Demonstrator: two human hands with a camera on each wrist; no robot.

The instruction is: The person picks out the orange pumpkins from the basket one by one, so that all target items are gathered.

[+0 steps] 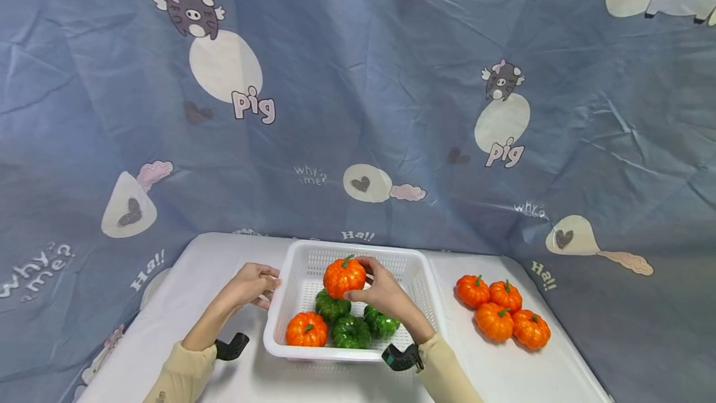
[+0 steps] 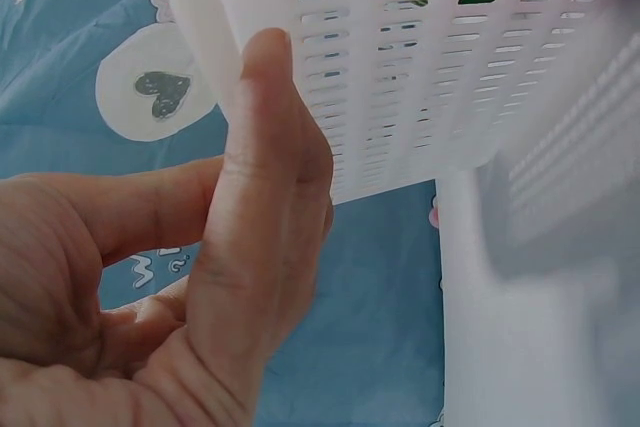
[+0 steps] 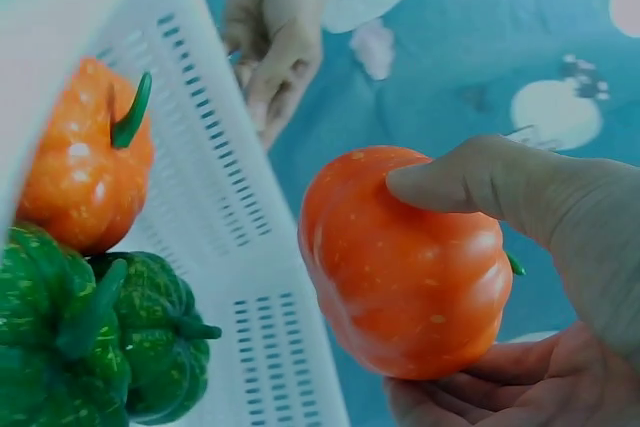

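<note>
My right hand [image 1: 384,291] holds an orange mini pumpkin [image 1: 344,277] with a green stem above a white plastic basket [image 1: 352,358]. The thumb presses one side of the pumpkin [image 3: 405,262] and the fingers lie under the other, as the right wrist view shows. Another orange pumpkin [image 1: 306,329] lies at the basket's front left corner. Beside it sit several green pumpkins [image 1: 351,332]. At the basket's left side is my left hand [image 1: 253,285], its fingertips right at the slotted wall [image 2: 360,77] and nothing held in its palm.
Several orange pumpkins [image 1: 495,321] lie grouped on the white table [image 1: 470,372] to the right of the basket. Behind the table hangs a blue cloth [image 1: 358,111] printed with pigs.
</note>
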